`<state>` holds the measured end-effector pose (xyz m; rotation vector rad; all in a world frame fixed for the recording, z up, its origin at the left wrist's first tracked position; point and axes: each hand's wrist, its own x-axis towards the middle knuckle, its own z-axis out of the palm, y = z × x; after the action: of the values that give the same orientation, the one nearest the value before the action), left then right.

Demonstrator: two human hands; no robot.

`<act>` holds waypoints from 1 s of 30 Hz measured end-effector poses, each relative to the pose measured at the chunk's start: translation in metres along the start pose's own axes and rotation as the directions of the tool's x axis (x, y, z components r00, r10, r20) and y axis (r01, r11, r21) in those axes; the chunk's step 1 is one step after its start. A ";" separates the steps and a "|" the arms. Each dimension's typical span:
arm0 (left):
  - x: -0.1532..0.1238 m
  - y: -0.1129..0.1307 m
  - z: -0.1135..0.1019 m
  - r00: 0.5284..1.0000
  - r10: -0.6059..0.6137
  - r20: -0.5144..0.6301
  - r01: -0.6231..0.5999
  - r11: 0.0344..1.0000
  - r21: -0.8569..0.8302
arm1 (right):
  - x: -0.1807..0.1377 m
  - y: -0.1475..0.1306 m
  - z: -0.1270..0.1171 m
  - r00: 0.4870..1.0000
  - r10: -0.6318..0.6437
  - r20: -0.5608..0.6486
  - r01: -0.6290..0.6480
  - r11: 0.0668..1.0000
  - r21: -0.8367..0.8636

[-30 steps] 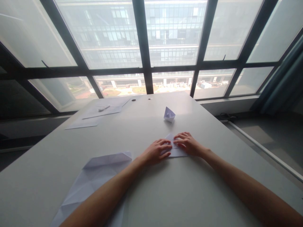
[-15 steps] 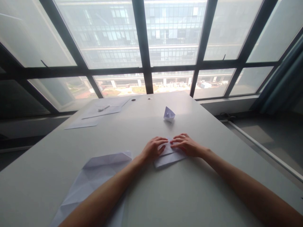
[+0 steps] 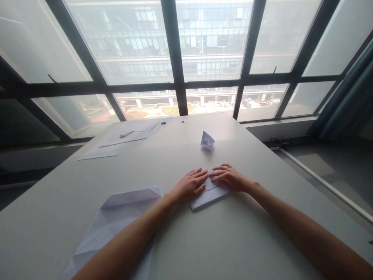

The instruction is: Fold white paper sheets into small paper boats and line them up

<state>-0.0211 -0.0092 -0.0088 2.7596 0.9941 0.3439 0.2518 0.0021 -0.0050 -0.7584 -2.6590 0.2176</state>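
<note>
A folded sheet of white paper (image 3: pixel 207 197) lies on the white table in front of me, its far part covered by my fingers. My left hand (image 3: pixel 190 185) rests flat on the paper's left side, fingers stretched out. On its right side lies my right hand (image 3: pixel 229 177), fingers spread and slightly bent, touching the far folded part. The fingertips of both hands almost meet at the paper's top. Just beyond them stands a small folded paper boat (image 3: pixel 207 140).
A large creased sheet (image 3: pixel 113 217) lies at the left, partly under my left forearm. Farther back are several flat sheets (image 3: pixel 107 151) with a white pen-like item (image 3: pixel 126 134) on them. Two round holes sit near the table's far edge, before tall windows.
My left hand has flattened and pressed down onto the folded paper, its fingers now straighter. The right hand has barely moved.
</note>
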 end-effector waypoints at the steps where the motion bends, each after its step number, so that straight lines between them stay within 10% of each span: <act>1: 0.000 -0.001 0.000 1.000 0.007 0.002 -0.007 1.000 0.001 | 0.000 0.000 0.000 1.000 0.001 0.006 -0.001 1.000 0.001; 30: -0.002 -0.002 0.001 0.999 0.013 -0.029 -0.012 0.999 0.042 | 0.002 -0.018 -0.004 0.998 0.015 0.066 -0.012 0.999 -0.046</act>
<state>-0.0237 -0.0091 -0.0106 2.8069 1.0022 0.3705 0.2430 -0.0116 0.0043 -0.7965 -2.7312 0.1891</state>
